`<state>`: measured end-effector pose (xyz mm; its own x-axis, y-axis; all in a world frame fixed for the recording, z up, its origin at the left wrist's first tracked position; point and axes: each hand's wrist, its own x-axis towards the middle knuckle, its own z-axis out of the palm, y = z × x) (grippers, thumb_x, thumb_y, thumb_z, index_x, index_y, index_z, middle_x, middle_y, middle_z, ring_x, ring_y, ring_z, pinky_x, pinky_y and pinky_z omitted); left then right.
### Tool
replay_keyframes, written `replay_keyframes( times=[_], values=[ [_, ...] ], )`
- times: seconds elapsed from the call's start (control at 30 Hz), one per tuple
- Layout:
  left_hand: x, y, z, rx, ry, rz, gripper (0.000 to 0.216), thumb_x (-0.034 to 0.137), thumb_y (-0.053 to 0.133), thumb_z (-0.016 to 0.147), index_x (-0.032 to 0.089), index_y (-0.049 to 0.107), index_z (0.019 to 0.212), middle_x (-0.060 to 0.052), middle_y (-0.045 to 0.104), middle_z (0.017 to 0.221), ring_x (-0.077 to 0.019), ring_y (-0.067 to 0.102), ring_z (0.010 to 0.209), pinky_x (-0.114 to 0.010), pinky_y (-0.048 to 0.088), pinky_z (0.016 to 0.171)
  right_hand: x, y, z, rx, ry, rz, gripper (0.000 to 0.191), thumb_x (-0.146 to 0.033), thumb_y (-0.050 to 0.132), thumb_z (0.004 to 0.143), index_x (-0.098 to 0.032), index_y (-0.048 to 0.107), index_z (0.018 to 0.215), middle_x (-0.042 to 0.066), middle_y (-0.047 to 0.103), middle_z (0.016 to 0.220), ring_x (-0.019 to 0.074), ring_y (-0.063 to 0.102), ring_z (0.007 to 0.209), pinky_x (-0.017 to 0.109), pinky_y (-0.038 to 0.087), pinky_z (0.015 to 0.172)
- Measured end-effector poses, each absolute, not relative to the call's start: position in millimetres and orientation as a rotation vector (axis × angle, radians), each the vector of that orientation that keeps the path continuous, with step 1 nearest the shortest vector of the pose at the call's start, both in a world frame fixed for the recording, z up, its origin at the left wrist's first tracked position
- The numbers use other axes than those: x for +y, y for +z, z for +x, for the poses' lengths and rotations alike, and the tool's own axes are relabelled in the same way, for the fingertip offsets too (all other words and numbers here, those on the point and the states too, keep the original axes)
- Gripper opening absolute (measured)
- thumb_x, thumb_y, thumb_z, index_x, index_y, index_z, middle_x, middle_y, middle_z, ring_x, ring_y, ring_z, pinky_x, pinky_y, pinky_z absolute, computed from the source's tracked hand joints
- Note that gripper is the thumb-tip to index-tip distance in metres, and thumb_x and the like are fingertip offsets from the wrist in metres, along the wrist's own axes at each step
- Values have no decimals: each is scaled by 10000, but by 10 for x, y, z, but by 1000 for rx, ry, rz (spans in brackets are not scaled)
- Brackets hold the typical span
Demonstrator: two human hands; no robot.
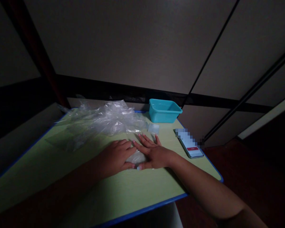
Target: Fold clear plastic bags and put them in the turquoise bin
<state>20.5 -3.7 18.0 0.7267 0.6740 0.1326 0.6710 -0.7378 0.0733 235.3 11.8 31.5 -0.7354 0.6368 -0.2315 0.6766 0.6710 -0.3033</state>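
Note:
Both of my hands rest low over the table, close together, on a small piece of clear plastic (137,157) that looks like a folded bag. My right hand (155,155) lies flat with its fingers spread across the plastic's right side. On the left side, my left hand (116,158) presses down with the thumb stretched out and the fingers loosely bent forward. The two thumbs nearly meet at the plastic's near edge. Part of the piece is hidden beneath my hands. Just beyond my right fingertips lies a small pale square (153,128).
A loose heap of clear plastic bags (114,118) spreads over the back left of the green table (123,196) with blue edging. A turquoise bin (165,115) stands at the back edge. At the right lies a phone (191,147). Panelled doors rise behind the table.

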Motion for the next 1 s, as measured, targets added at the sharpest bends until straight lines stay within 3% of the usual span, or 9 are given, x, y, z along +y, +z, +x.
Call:
replay_keyframes(
  times=[0.23, 0.63, 0.77, 1.0],
  values=[
    [-34, 223, 198, 1137, 177, 2918, 386, 526, 697, 731, 189, 627, 905, -67, 572, 903, -261, 507, 886, -359, 386, 750, 151, 334, 2419, 2766, -593, 1010, 813, -570, 573, 813, -321, 175, 1476, 86, -109, 1549, 334, -89, 1416, 676, -75, 1018],
    [-72, 254, 202, 1249, 86, 2884, 645, 708, 714, 550, 130, 624, 822, -98, 587, 869, -292, 512, 871, -381, 392, 735, 123, 358, 2429, 2662, -620, 1043, 897, -679, 495, 799, -311, 54, 1488, 113, -145, 1537, 332, -133, 1406, 668, -52, 1031],
    [-91, 266, 238, 1208, 144, 2903, 600, 697, 691, 602, 145, 618, 826, -96, 599, 900, -286, 517, 886, -381, 395, 750, 108, 360, 2396, 2721, -587, 1141, 869, -666, 451, 832, -302, 16, 1490, 107, -165, 1532, 323, -146, 1404, 672, -35, 1032],
    [-47, 197, 223, 1164, 200, 2990, 514, 551, 720, 695, 130, 628, 976, -95, 624, 952, -265, 529, 889, -378, 399, 781, 6, 282, 2274, 2839, -478, 1082, 754, -611, 368, 899, -242, 97, 1498, 69, -89, 1552, 281, -121, 1421, 657, -82, 1040]
  ],
)
